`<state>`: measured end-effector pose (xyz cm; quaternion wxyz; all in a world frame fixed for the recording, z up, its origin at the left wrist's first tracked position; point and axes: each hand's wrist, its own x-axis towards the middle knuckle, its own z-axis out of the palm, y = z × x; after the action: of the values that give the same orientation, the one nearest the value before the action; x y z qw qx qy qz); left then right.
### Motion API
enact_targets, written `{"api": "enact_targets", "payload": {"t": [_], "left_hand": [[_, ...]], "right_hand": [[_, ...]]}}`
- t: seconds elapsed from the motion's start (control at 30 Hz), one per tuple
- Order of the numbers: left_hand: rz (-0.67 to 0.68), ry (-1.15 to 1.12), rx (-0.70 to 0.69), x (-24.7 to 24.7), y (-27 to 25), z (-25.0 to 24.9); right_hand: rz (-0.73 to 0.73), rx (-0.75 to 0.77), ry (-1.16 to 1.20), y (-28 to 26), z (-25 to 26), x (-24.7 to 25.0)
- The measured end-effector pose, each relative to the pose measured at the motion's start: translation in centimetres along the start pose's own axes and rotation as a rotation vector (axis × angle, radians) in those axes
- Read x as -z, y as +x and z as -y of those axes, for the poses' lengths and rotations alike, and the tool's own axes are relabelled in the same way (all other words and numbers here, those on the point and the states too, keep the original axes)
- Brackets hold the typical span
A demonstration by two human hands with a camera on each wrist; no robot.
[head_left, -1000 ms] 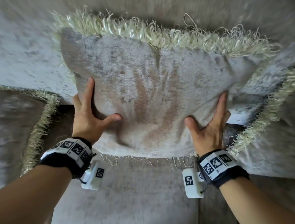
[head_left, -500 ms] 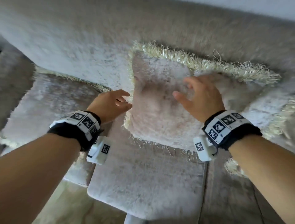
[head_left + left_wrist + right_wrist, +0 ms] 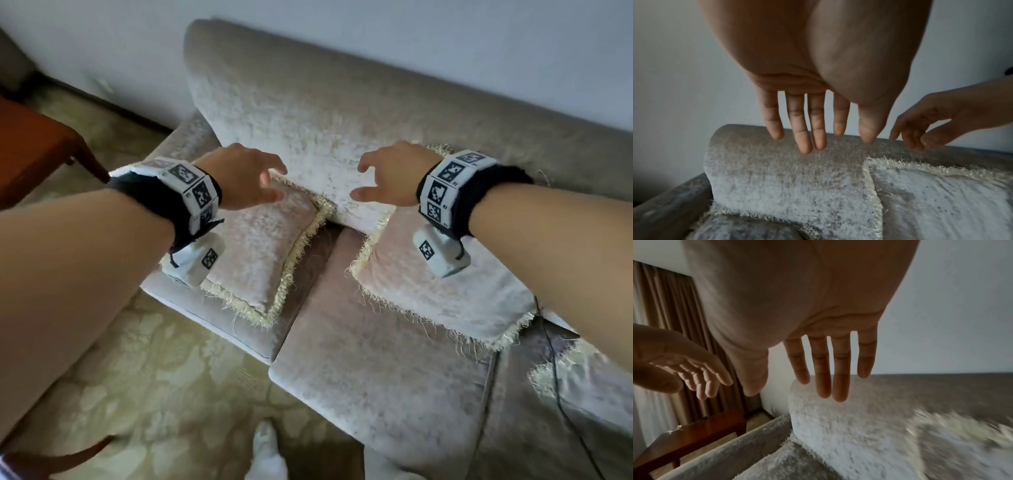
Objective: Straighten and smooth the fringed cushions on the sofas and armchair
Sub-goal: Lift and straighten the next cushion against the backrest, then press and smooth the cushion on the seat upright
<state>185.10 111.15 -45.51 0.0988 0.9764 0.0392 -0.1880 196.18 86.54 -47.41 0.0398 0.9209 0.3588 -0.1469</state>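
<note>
Two pale velvet cushions with cream fringe lean against the grey sofa (image 3: 376, 370). The left cushion (image 3: 260, 253) lies at the sofa's left end, and the right cushion (image 3: 445, 298) sits beside it with a gap between them. My left hand (image 3: 246, 181) hovers above the left cushion's top edge, fingers spread and empty. My right hand (image 3: 387, 178) hangs in the air above the right cushion's top left corner, also empty. In the left wrist view the straight fingers (image 3: 805, 133) point at the sofa back, with the right cushion (image 3: 941, 203) below them. The right wrist view shows loose fingers (image 3: 824, 374).
A third fringed cushion (image 3: 589, 380) shows at the right edge of the sofa. A dark wooden table (image 3: 30, 144) stands to the left on patterned carpet (image 3: 164, 370). A thin black cable (image 3: 561, 377) runs over the seat. Brown curtains (image 3: 674, 321) hang behind the table.
Both hands have let go of the right cushion and lifted off it. The view has pulled back and swung left, so the left cushion and sofa end now show.
</note>
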Motion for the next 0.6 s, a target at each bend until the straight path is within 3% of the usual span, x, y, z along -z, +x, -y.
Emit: {"api": "enact_targets", "payload": {"t": [0.2, 0.37, 0.6], "left_hand": [[0.053, 0.147, -0.097, 2.8, -5.7, 9.2], [0.05, 0.151, -0.092, 5.3, -8.4, 16.4], [0.037, 0.16, -0.089, 7.1, -6.3, 21.9]], "right_hand": [[0.003, -0.033, -0.087, 2.1, 11.1, 3.4], [-0.002, -0.025, -0.077, 4.4, 18.5, 5.7], [-0.023, -0.043, -0.044, 9.2, 21.9, 7.6]]}}
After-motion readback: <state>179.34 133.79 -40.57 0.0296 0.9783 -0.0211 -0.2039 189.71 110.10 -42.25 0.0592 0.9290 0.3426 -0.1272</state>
